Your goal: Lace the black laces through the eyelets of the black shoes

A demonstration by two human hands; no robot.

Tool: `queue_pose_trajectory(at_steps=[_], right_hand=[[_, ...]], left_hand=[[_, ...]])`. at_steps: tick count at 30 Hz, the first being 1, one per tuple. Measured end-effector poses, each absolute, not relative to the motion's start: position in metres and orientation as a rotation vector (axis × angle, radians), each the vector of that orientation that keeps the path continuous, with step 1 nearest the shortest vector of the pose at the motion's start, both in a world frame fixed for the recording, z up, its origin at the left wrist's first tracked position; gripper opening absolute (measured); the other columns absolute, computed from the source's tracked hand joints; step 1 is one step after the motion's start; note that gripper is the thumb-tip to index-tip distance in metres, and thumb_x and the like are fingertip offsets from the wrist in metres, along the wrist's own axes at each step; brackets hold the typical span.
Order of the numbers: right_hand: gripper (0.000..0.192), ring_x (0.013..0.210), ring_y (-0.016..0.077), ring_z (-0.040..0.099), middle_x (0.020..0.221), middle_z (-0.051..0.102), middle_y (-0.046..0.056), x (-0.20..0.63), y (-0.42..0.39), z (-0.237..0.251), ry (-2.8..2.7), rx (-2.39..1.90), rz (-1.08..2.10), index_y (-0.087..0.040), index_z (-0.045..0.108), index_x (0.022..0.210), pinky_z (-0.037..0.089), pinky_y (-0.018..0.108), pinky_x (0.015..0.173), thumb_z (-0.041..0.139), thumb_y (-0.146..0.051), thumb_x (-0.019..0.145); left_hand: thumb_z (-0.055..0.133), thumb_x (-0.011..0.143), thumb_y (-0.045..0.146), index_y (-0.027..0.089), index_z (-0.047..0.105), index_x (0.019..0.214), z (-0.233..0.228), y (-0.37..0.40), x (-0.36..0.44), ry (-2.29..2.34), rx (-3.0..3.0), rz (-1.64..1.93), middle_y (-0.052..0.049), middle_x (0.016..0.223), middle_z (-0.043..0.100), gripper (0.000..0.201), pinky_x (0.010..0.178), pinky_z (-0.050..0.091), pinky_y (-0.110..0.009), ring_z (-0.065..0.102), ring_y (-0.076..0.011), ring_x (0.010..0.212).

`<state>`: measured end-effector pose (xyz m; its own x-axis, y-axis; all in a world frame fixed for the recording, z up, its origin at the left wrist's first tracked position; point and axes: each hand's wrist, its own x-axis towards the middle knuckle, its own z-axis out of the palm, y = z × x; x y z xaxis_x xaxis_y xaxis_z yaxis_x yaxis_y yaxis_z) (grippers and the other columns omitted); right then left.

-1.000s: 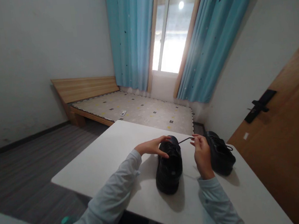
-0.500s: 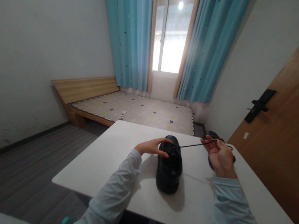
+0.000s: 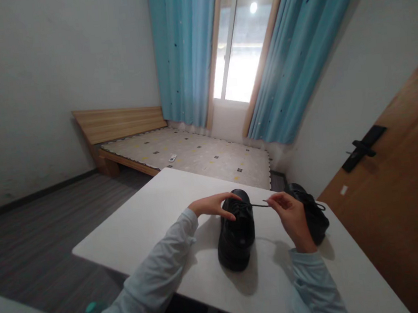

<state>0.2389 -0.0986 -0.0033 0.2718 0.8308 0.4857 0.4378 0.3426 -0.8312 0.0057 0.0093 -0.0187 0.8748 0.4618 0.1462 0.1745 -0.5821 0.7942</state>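
Observation:
A black shoe (image 3: 237, 235) stands on the white table (image 3: 155, 217), toe pointing away from me. My left hand (image 3: 214, 205) rests on its left side near the laces, fingers curled against the upper. My right hand (image 3: 292, 215) pinches the black shoelace (image 3: 258, 204), which runs taut from the shoe's eyelets to my fingertips. A second black shoe (image 3: 312, 210) sits just right of it, partly hidden behind my right hand.
A low wooden bed (image 3: 178, 149) with a patterned mat stands beyond the table, under a window with blue curtains (image 3: 183, 54). A wooden door (image 3: 403, 196) with a black handle is close on the right. Grey floor lies to the left.
My right hand pulled the lace out to the right, then came back left toward the shoe, so the stretched lace is shorter now. My left hand stayed on the shoe.

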Motion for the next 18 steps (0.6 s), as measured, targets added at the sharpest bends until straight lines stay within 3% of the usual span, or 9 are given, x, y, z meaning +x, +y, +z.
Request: queue_pose_trajectory(at_steps=[8,13,18], right_hand=[[0.031,0.071,0.0219,0.061,0.073,0.067,0.006,0.225,-0.096,-0.011,-1.681,-1.396,0.248,-0.020,0.066,0.071,0.046,0.032,0.061,0.062,-0.050,0.073],[0.028,0.070,0.0213,0.061,0.071,0.066,0.005,0.220,-0.094,-0.013,-1.739,-1.382,0.250,-0.021,0.066,0.070,0.047,0.033,0.064,0.059,-0.047,0.076],[0.027,0.070,0.0204,0.061,0.071,0.066,0.004,0.213,-0.093,-0.013,-1.748,-1.399,0.260,-0.020,0.065,0.069,0.047,0.032,0.065,0.058,-0.045,0.078]], left_hand=[[0.074,0.063,0.040,0.025,0.049,0.124,-0.022,0.011,0.006,0.438,2.199,0.436,-0.005,0.128,0.051,0.067,0.104,0.028,-0.035,0.042,-0.0234,0.121],[0.069,0.071,0.039,0.022,0.039,0.130,-0.023,0.008,0.012,0.399,2.126,0.593,-0.008,0.123,0.053,0.068,0.100,0.033,-0.035,0.047,-0.0210,0.116],[0.067,0.072,0.042,0.019,0.062,0.097,-0.014,-0.004,0.022,0.427,2.262,0.819,-0.005,0.104,0.057,0.035,0.093,0.038,-0.032,0.051,-0.0197,0.103]])
